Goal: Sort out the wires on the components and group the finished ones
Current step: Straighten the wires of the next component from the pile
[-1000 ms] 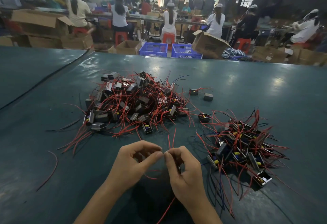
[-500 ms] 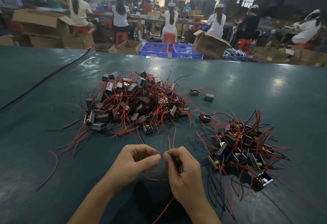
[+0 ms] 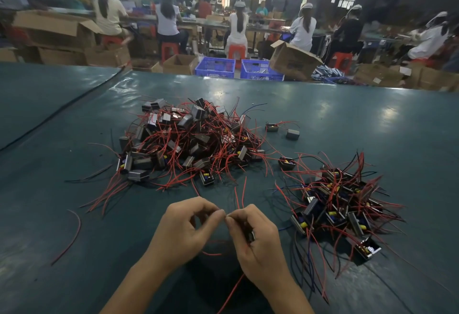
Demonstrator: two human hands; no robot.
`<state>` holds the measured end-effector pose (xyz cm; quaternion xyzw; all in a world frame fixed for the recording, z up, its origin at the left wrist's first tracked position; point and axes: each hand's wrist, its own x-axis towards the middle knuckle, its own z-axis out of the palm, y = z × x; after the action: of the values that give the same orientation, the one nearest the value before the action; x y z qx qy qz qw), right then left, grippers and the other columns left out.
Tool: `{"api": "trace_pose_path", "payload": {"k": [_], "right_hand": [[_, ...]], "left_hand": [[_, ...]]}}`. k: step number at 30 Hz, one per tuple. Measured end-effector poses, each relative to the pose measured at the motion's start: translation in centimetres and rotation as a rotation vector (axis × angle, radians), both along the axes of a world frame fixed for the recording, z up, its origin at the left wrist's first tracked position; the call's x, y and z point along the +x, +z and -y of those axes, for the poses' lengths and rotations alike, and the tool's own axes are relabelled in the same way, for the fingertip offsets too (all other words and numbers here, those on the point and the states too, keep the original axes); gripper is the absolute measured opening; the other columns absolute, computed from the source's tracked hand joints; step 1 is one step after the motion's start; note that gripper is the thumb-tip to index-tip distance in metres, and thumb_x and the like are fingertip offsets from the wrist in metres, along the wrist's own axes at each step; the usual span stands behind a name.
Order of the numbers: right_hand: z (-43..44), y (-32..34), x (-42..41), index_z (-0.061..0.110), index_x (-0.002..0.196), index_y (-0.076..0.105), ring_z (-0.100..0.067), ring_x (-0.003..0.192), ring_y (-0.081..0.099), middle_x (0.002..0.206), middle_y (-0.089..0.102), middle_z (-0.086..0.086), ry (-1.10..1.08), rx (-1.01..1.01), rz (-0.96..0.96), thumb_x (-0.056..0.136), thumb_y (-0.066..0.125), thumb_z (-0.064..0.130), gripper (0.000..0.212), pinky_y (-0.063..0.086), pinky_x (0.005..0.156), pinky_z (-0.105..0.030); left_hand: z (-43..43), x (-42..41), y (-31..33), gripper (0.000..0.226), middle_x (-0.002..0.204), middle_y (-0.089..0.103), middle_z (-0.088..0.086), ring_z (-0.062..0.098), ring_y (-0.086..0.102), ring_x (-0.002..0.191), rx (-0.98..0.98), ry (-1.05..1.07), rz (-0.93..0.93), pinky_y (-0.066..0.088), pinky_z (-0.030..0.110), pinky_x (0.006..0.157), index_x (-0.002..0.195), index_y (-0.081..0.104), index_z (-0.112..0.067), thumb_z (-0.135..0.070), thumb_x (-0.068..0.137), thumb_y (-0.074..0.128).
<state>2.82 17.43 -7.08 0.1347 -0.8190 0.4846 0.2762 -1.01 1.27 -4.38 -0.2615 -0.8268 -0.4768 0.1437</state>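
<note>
A big heap of small metal-cased components with tangled red wires lies in the middle of the green table. To the right sits a smaller heap of components with red, black and blue wires. Near the front edge my left hand pinches a thin wire end between thumb and forefinger. My right hand grips one small component in its curled fingers and pinches the same wire at the fingertips. Red wires trail from that component towards me.
A loose red wire lies at the front left. Two single components sit behind the heaps. Beyond the table's far edge stand cardboard boxes, blue crates and several seated people at other benches.
Both hands stay together at the front with the fingertips meeting; they have shifted slightly. The heaps have not moved.
</note>
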Motion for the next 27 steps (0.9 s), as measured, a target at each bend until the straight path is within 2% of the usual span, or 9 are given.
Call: {"api": "trace_pose_path", "payload": {"k": [2,4,7,9,11,13,17,21,27], "right_hand": [[0.0,-0.2,0.0,0.017,0.087,0.063,-0.007,0.068,0.052,0.079,0.051,0.018,-0.008,0.024,0.005,0.095,0.060,0.028,0.014,0.043,0.061,-0.021],[0.0,-0.1,0.0,0.018,0.088,0.063,-0.007,0.068,0.052,0.080,0.051,0.020,-0.018,0.058,0.003,0.095,0.058,0.032,0.017,0.045,0.061,-0.026],[-0.4,0.1,-0.2,0.019,0.089,0.064,-0.006,0.073,0.054,0.082,0.053,0.020,-0.048,0.045,-0.019,0.092,0.062,0.033,0.014,0.044,0.065,-0.021],[-0.8,0.4,-0.3,0.021,0.089,0.064,-0.004,0.076,0.053,0.083,0.053,0.016,-0.099,0.007,-0.022,0.086,0.070,0.035,0.015,0.040,0.069,-0.012],[-1.3,0.7,-0.3,0.027,0.083,0.061,-0.003,0.070,0.050,0.078,0.050,0.013,-0.135,-0.040,0.006,0.079,0.075,0.037,0.018,0.037,0.065,-0.009],[-1.7,0.7,-0.4,0.029,0.073,0.057,-0.005,0.058,0.046,0.070,0.051,0.009,-0.130,-0.111,0.062,0.076,0.080,0.037,0.024,0.037,0.058,-0.010],[-1.9,0.5,-0.6,0.017,0.067,0.062,-0.007,0.049,0.050,0.056,0.058,-0.002,-0.034,-0.336,0.260,0.073,0.078,0.038,0.027,0.040,0.052,-0.015],[-1.6,0.4,-0.6,0.014,0.071,0.071,-0.013,0.058,0.067,0.065,0.071,-0.008,0.060,-0.504,0.344,0.072,0.079,0.032,0.020,0.051,0.059,-0.018],[-2.0,0.9,-0.9,0.013,0.081,0.077,-0.019,0.071,0.071,0.077,0.074,-0.015,0.037,-0.778,0.273,0.072,0.077,0.021,0.012,0.054,0.065,-0.020]], "left_hand": [[-0.3,-0.1,0.0,0.019,0.062,0.067,-0.004,0.008,0.061,0.055,0.099,0.012,0.249,0.049,0.025,0.054,0.068,0.070,-0.023,-0.020,0.087,0.072],[-0.7,-0.1,0.2,0.024,0.056,0.065,0.000,0.007,0.058,0.051,0.182,0.004,0.430,0.046,0.020,0.052,0.064,0.068,-0.017,-0.016,0.088,0.070],[-1.0,-0.1,0.1,0.025,0.054,0.064,0.001,0.006,0.056,0.047,0.300,0.060,0.545,0.040,0.012,0.047,0.063,0.068,-0.013,-0.015,0.088,0.069],[-0.8,-0.3,0.0,0.023,0.058,0.066,0.001,0.006,0.058,0.049,0.346,0.154,0.543,0.042,0.011,0.048,0.067,0.070,-0.013,-0.021,0.088,0.070],[-0.4,-0.6,-0.2,0.022,0.061,0.068,0.000,0.005,0.059,0.051,0.382,0.232,0.524,0.044,0.011,0.050,0.069,0.071,-0.013,-0.026,0.087,0.070],[0.0,-0.9,-0.3,0.022,0.061,0.069,-0.001,0.004,0.059,0.051,0.417,0.282,0.505,0.046,0.013,0.052,0.068,0.071,-0.015,-0.026,0.087,0.070],[0.5,-1.3,-0.5,0.022,0.063,0.069,-0.002,0.003,0.060,0.054,0.412,0.339,0.481,0.048,0.021,0.060,0.068,0.070,-0.017,-0.027,0.088,0.070],[0.9,-1.4,-0.5,0.019,0.064,0.070,-0.003,0.002,0.061,0.055,0.438,0.360,0.462,0.049,0.022,0.063,0.070,0.072,-0.019,-0.027,0.087,0.070],[1.5,-1.9,-0.5,0.017,0.064,0.070,-0.006,-0.001,0.059,0.051,0.447,0.435,0.399,0.048,0.011,0.055,0.072,0.072,-0.017,-0.024,0.088,0.071]]}}
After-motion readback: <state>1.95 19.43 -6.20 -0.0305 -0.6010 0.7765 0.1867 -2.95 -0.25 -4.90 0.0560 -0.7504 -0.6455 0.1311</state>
